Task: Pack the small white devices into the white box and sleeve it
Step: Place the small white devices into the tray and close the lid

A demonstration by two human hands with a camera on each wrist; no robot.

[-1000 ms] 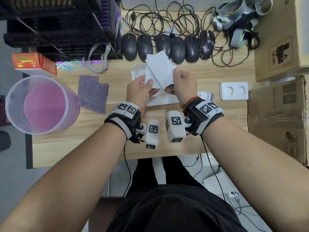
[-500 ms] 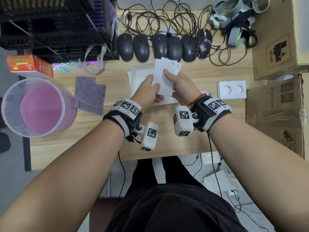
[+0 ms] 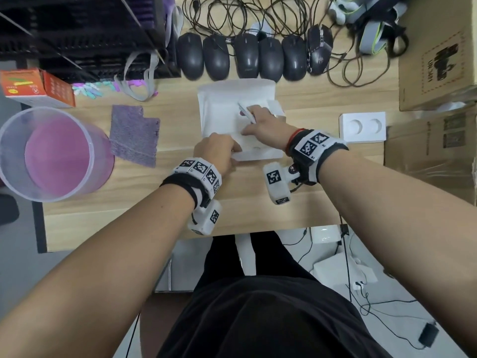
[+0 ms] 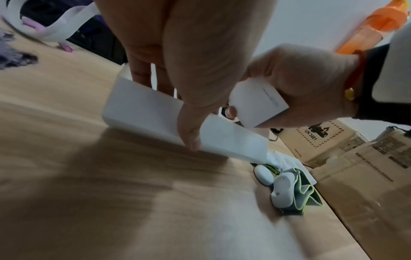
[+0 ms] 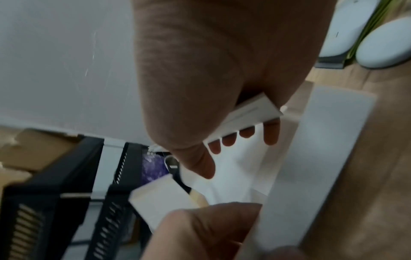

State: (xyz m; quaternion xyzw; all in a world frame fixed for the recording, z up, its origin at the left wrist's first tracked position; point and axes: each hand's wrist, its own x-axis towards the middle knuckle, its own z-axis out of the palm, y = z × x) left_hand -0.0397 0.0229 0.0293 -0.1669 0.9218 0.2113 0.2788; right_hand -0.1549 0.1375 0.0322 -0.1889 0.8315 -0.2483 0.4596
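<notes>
The open white box (image 3: pixel 219 104) lies on the wooden table in front of me. My left hand (image 3: pixel 219 148) grips its near wall (image 4: pixel 144 109), thumb outside and fingers inside. My right hand (image 3: pixel 265 125) holds a folded white booklet (image 3: pixel 247 113) down inside the box; the booklet (image 4: pixel 258 103) is pinched between thumb and fingers (image 5: pixel 269 133). Two small white devices (image 4: pixel 263 176) (image 4: pixel 282 191) lie on a grey-green strap just right of the box. In the head view my right wrist hides them. A white insert (image 3: pixel 362 126) with two round recesses sits farther right.
A row of black mice (image 3: pixel 247 56) with tangled cables lies behind the box. On the left are a clear tub (image 3: pixel 51 153), a purple cloth (image 3: pixel 134 135), an orange carton (image 3: pixel 36 86) and black racks (image 3: pixel 77 34). Cardboard boxes (image 3: pixel 438 60) line the right side.
Both hands came down from above the table to the box. The left hand let go of the booklet and took the box's near wall; the right hand carried the booklet into the box.
</notes>
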